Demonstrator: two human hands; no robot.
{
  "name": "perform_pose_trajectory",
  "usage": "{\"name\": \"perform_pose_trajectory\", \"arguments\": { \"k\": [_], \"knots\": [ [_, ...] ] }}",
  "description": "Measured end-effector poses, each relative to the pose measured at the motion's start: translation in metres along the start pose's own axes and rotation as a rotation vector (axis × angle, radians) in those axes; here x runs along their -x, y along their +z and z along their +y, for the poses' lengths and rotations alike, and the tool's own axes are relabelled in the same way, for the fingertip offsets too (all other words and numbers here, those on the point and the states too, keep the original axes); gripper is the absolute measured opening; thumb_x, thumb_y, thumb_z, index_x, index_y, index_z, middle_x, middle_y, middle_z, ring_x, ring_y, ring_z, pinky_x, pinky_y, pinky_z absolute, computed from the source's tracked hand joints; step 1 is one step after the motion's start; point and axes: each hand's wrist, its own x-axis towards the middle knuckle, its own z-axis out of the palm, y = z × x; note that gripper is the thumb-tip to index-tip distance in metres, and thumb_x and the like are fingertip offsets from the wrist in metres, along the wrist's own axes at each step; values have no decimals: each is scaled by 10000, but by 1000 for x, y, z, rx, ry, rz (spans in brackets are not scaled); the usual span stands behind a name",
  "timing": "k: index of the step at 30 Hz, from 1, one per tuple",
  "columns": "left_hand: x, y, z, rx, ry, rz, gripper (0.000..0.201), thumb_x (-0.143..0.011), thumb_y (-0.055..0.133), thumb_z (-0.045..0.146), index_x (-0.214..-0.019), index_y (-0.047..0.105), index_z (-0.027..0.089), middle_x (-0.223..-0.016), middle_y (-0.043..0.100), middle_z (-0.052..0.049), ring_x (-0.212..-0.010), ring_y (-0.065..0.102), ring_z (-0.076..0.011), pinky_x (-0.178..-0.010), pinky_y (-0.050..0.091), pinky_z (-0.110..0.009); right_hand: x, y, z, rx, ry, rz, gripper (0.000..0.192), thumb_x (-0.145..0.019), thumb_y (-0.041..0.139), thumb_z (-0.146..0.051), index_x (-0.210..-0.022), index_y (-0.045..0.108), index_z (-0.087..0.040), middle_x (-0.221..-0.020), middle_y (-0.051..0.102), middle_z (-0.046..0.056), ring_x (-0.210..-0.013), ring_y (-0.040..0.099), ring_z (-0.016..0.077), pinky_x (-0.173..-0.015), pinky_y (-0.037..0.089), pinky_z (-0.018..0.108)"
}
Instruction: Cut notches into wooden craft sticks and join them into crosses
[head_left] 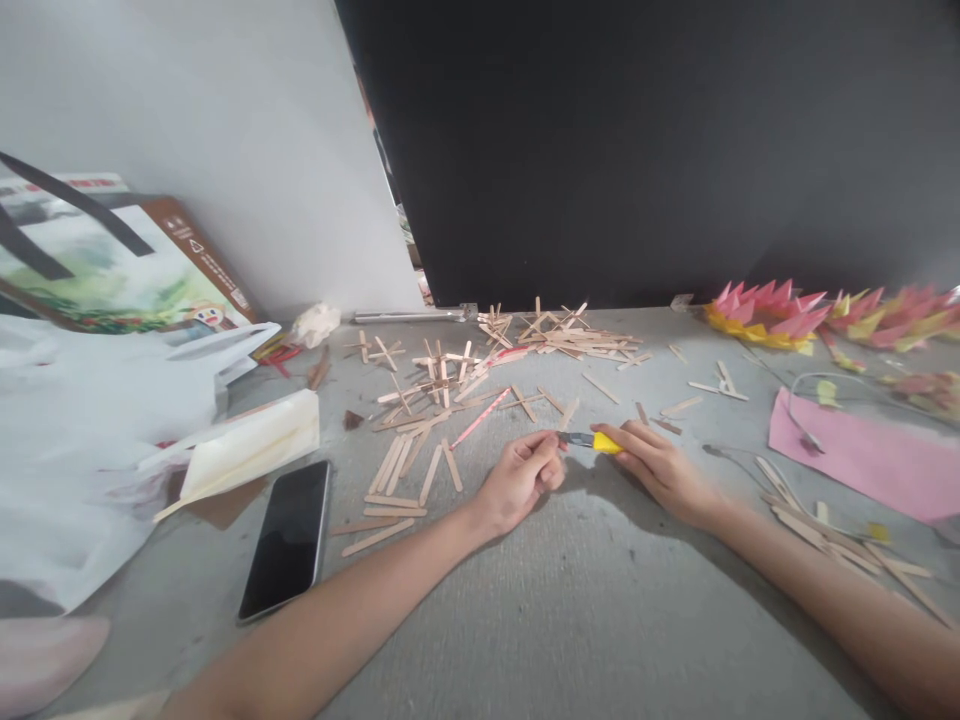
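My right hand is closed around the yellow handle of what looks like a utility knife. Its grey metal end points left, toward my left hand. The fingers of that hand are pinched together at the knife's tip; what is between them, if anything, is too small to make out. Just above the left fingertips shows one wooden craft stick, and I cannot tell whether it is held or lying behind. Loose craft sticks lie left of my left hand, near a pink-and-white striped stick.
Behind my hands spreads a heap of craft sticks, some crossed. At left are a black phone, a white plastic bag and a printed bag. At right lie pink paper, a cable and pink-yellow folded paper. A dark panel stands behind.
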Motion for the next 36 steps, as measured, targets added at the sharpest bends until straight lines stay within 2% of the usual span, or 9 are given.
{"name": "perform_pose_trajectory", "arguments": {
  "k": [5,10,18,23,28,33,36],
  "knots": [
    [-1,-2,-2,-59,-6,-21,417,-914,768,533,-896,646,135,-541,403,88,-496,307,-66,-563,217,-279,-2,-2,-3,-10,11,-10,448,-1139,378,-366,-1572,485,-325,-1056,652,72,-979,676,224,-886,558,327],
    [-3,-3,-4,-16,4,38,435,-892,783,554,-909,622,150,-546,369,106,-492,278,-61,-560,216,-271,-4,-2,-3,-18,35,-13,446,-1141,373,-359,-1570,488,-317,-1053,651,75,-993,667,230,-912,558,349],
    [-1,-1,-4,-36,2,23,443,-901,769,563,-910,628,143,-550,372,102,-507,289,-67,-574,230,-273,-6,-3,-7,-30,36,-9,445,-1141,369,-387,-1556,509,-302,-1058,665,80,-1000,675,230,-907,568,349],
    [-2,-4,-5,-154,36,8,448,-945,707,579,-921,640,137,-565,428,75,-535,334,-82,-589,244,-279,-6,-2,-7,-41,38,-20,439,-1143,376,-373,-1562,496,-323,-1069,658,68,-1008,669,221,-923,553,336],
    [0,-3,-5,-130,34,24,448,-950,697,581,-939,647,136,-566,395,85,-540,303,-84,-599,237,-282,-5,-2,-6,-48,46,-34,450,-1145,369,-373,-1580,472,-326,-1068,646,71,-1020,662,228,-933,547,347],
    [2,-2,-4,-250,53,22,460,-967,667,589,-905,650,134,-582,439,59,-563,337,-96,-606,227,-290,-4,-1,-5,-52,21,-26,443,-1141,373,-371,-1565,492,-323,-1054,650,70,-1006,674,226,-922,558,343],
    [2,-1,-4,-225,48,23,450,-969,665,583,-918,657,136,-578,420,66,-566,331,-97,-612,234,-290,-3,-1,-5,-51,19,-16,442,-1140,370,-380,-1557,505,-321,-1049,656,72,-996,680,228,-913,565,343]
  ]
}}
